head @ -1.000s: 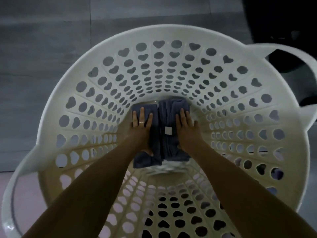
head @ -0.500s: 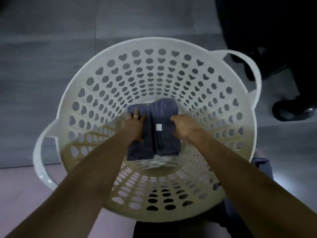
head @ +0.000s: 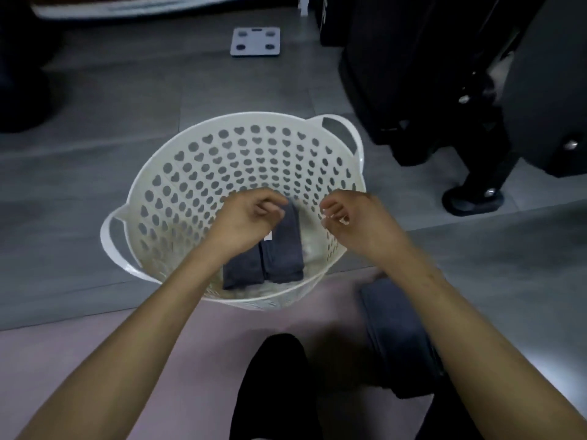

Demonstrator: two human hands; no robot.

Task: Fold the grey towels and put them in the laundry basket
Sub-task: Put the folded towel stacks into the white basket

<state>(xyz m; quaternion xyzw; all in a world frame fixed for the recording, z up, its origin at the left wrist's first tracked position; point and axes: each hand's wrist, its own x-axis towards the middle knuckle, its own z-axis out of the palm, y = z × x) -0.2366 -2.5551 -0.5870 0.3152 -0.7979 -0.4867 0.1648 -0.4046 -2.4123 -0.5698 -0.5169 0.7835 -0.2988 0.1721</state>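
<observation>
Left hand [head: 244,222]: above basket, fingers loosely curled, empty.
Right hand [head: 352,217]: over right rim, fingers loosely curled, empty.
Folded grey towels [head: 273,255]: side by side on laundry basket [head: 178,173] bottom.
Third grey towel [head: 397,331]: outside, near right, on floor.

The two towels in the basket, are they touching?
Touching. The head view shows the left towel and right towel lying side by side on the basket bottom, long edges pressed together, no gap.

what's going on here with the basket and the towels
A person is sitting on the floor putting folded grey towels into a white laundry basket. Two folded towels lie side by side on its bottom. The left hand and right hand hover above them, loosely curled, holding nothing. Another grey towel lies outside the basket.
</observation>
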